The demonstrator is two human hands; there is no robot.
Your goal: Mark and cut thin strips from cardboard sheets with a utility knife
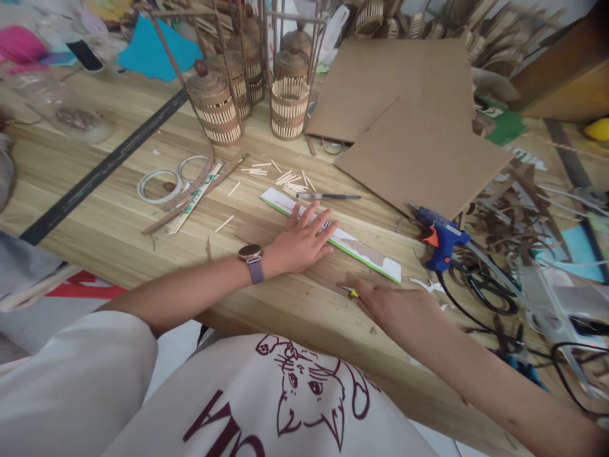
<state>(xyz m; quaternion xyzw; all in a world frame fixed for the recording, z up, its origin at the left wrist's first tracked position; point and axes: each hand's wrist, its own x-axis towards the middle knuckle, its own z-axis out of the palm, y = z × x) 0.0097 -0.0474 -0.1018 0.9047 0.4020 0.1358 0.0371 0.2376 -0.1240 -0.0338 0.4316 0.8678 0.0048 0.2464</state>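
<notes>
My left hand [301, 242] lies flat with its fingers spread, its fingertips on a long white strip with a green edge [380, 259]. Under and beside that palm is a brown cardboard strip [328, 274] lying along the table. My right hand [387, 308] is closed around a small yellow craft knife [354, 292], most of which the fingers hide. Its thin blade points left, at the brown strip. Just beyond the white strip lie a dark pen [328, 197] and several short wooden sticks [292, 181].
Behind stand several stick-and-cardboard lanterns [289, 111]. Large cardboard sheets [423, 158] cover the back right. A blue glue gun [445, 241] with its cable lies at right, near cardboard scraps and pliers [514, 346]. Tape rings [159, 186] and a dark metal strip [104, 165] are at left.
</notes>
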